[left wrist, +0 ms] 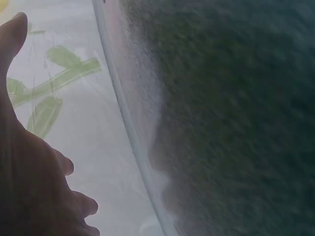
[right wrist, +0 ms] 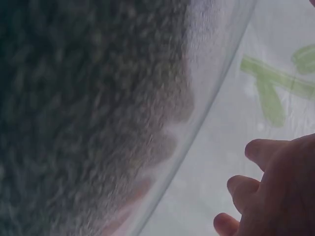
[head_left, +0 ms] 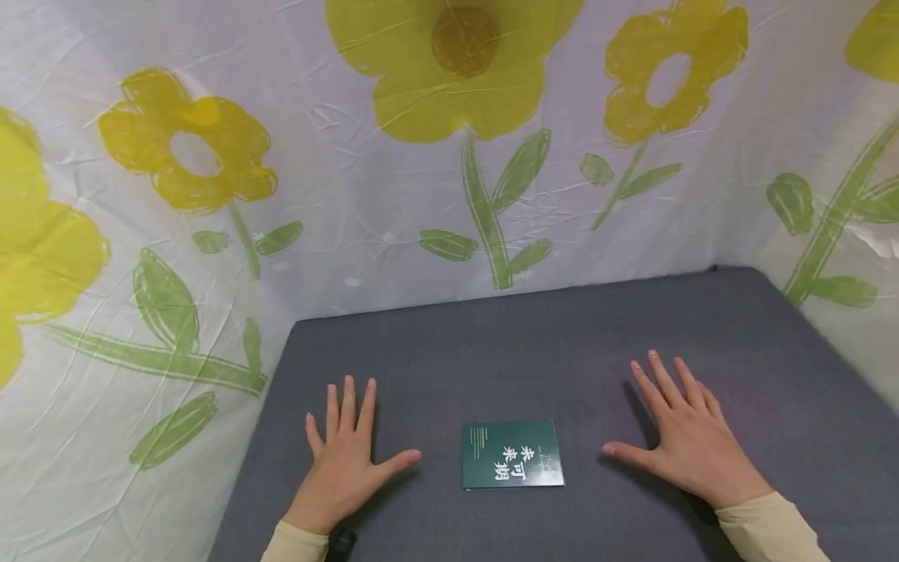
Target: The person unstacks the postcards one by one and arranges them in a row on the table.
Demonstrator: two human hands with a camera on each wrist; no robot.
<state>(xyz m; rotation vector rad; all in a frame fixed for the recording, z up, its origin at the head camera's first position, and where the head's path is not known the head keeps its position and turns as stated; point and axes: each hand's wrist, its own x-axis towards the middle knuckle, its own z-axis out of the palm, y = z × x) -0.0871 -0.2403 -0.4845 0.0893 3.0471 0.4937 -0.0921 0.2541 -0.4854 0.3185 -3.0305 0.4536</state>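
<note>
Middle of the dark gray table (head_left: 449, 359), toward the near side, there's a green booklet (head_left: 513, 454) with white characters on the cover, lying flat pretty much smack between two bare hands. Its long axis looks to run side to side, so one short end faces the left hand (head_left: 342, 472) and the other faces the right hand (head_left: 695, 445). Both hands have their fingers fanned out nice and straight, thumbs sticking inward at the booklet, and neither one has hold of anything. Gap-wise it's basically a tie: each thumb tip sits near its own end of the booklet without touching, and honestly I can't call which hand is closer. The other fingertips aim away toward the flowery backdrop (head_left: 379, 226), so I'd say any reach is a sideways thing, rightward for the left hand and leftward for the right. Can't tell if the palms touch the tabletop. Wrist views don't help, I can't make out the booklet in either.
</note>
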